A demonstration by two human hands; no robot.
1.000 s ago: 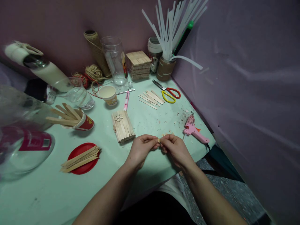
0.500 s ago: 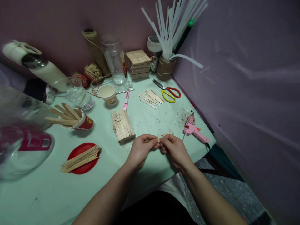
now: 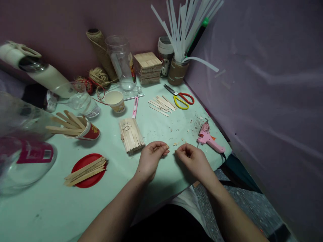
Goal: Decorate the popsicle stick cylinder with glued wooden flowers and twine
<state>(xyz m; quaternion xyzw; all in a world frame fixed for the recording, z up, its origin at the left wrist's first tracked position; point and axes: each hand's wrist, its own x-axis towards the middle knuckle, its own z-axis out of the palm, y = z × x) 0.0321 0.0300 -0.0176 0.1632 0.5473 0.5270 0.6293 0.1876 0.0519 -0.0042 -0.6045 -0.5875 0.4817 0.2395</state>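
My left hand (image 3: pixel 151 158) is closed in a pinch, with a small pale wood piece (image 3: pixel 167 147) at its fingertips. A short gap to the right, my right hand (image 3: pixel 193 158) pinches thumb against forefinger; whatever is between them is too small to make out. Both are over the front of the table. Just left of my left hand lies a block covered with craft sticks (image 3: pixel 132 136), a petal-shaped flower on its top. Wood chips (image 3: pixel 175 144) lie scattered beyond my fingers. A pink glue gun (image 3: pixel 210 141) rests to the right of my right hand.
Scissors (image 3: pixel 181 99), thin sticks (image 3: pixel 161 105) and a pink cutter (image 3: pixel 135 107) lie farther back. A red plate (image 3: pixel 88 182) with sticks and a tipped cup (image 3: pixel 94 131) of sticks are at left. A jar (image 3: pixel 178 72) of glue sticks stands against the wall.
My hands have come apart: fingertips that met around a small wood piece now have a gap between them. The right hand moved slightly right.
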